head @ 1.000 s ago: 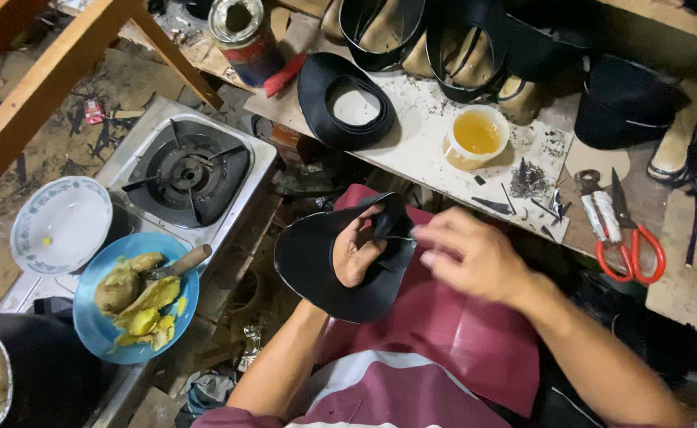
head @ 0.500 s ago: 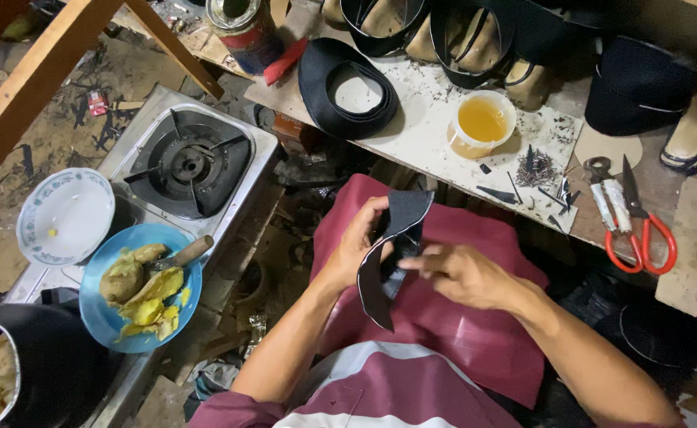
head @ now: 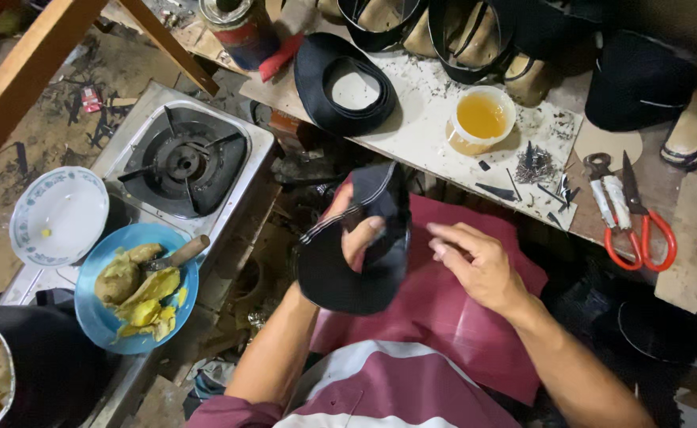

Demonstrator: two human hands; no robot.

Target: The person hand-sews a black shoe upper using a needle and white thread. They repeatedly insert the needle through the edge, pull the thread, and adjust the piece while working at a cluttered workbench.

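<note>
Head view: left hand [head: 356, 238] pinches floppy black stitched leather piece [head: 348, 269]; right hand [head: 479, 265] spread, empty.

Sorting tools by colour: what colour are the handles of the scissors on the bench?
Red, on the metal scissors; clearest in the head view.

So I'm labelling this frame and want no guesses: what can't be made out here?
Head view only:
- Left hand: palm hidden by the black piece it grips.
- Small dark bits beside the cup of yellow liquid: too small to identify.
- Dark pot: cut off by the left edge.
- Right hand: empty, fingers loose.
</note>
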